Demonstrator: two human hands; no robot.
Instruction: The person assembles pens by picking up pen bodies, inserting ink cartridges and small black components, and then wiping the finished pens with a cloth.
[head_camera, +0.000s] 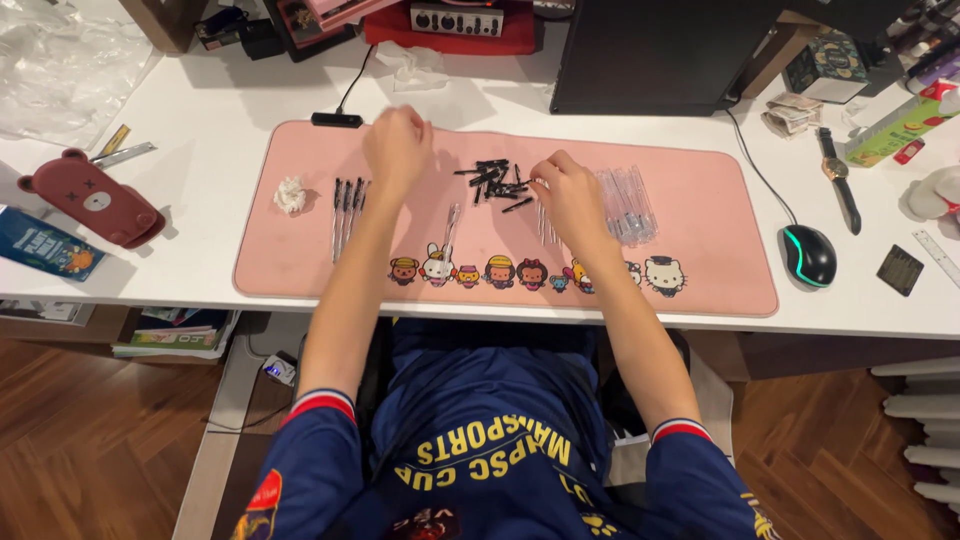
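My left hand (397, 148) hovers curled into a loose fist over the pink desk mat (300, 260), just right of a row of assembled black pens (346, 205). Nothing shows in it. My right hand (570, 195) rests on the mat with its fingertips at the edge of a small pile of black pen parts (492, 180). Whether it grips one is hidden by the fingers. A heap of clear pen barrels (627, 205) lies right of that hand, and a single clear barrel (452, 225) lies between my forearms.
A crumpled white tissue (290, 195) lies at the mat's left end. On the white desk there is a red bear-shaped case (90, 198) to the left, with a black mouse (808, 255) and a wristwatch (835, 170) to the right. A black monitor base (650, 60) stands behind the mat.
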